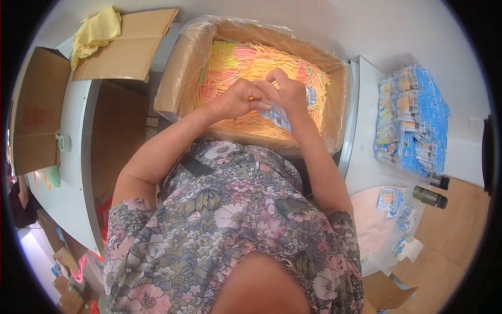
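Observation:
Over a lined cardboard box, my left hand point(241, 98) and my right hand point(288, 94) meet with their fingers closed. Between them is a small clear plastic packet with blue print point(281, 119). My fingers pinch its upper edge, and the rest hangs below and behind my right hand. What is inside the packet is hard to make out. Beneath both hands lies a heap of thin sticks point(227, 65), in yellow, orange, pink and a few green. They fill the cardboard box point(175, 86), whose walls are covered by a clear plastic liner.
To the right, a white table point(365, 112) bears a large stack of blue-printed packets point(413, 115). Nearer are a dark bottle point(430, 197), a pink cloth point(368, 217) and loose packets point(390, 200). At left stand a cardboard carton point(39, 110), a tape roll point(64, 143) and a yellow cloth point(97, 34).

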`<state>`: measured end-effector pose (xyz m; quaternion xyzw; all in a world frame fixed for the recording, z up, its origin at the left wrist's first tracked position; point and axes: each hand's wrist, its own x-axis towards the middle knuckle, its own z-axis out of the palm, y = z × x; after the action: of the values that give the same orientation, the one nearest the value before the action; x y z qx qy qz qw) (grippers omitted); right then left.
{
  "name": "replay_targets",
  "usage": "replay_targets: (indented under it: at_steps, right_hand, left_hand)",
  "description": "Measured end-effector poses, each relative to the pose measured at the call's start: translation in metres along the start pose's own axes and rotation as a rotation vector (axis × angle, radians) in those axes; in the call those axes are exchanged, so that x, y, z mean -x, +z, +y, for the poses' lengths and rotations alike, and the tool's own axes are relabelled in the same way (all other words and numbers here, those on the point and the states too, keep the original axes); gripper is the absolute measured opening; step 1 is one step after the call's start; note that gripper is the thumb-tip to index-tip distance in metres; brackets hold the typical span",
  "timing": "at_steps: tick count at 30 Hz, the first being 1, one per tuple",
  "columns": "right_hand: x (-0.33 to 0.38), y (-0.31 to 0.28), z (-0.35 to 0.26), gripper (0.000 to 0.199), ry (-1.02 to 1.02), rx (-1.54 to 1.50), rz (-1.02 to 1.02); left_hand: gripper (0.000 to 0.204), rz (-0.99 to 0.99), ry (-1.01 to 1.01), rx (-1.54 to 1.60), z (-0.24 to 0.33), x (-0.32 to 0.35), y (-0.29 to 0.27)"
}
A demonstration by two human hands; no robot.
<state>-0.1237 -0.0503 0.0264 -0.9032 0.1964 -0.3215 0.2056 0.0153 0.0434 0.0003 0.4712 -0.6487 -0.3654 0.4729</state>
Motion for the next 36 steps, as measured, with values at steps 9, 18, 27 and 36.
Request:
replay_targets:
  at_steps: [9, 18, 27, 36]
  right_hand:
    - [0.011, -0.03, 0.014, 0.011, 0.269, -0.134, 0.082]
    - [0.056, -0.045, 0.018, 0.023, 0.219, 0.04, -0.482]
    - [0.026, -0.081, 0.014, 0.019, 0.587, -0.472, -0.205]
    - [-0.003, -0.075, 0.004, 0.015, 0.833, -1.033, -0.115]
  left_hand:
    - [0.018, -0.017, -0.142, 0.307, -0.002, -0.007, 0.005]
    - [0.019, 0.049, -0.394, 0.586, 0.012, -0.01, -0.002]
    - [0.011, 0.137, -0.359, 0.462, -0.007, -0.005, -0.007]
    - [0.01, 0.18, -0.391, 0.473, 0.005, -0.012, -0.007]
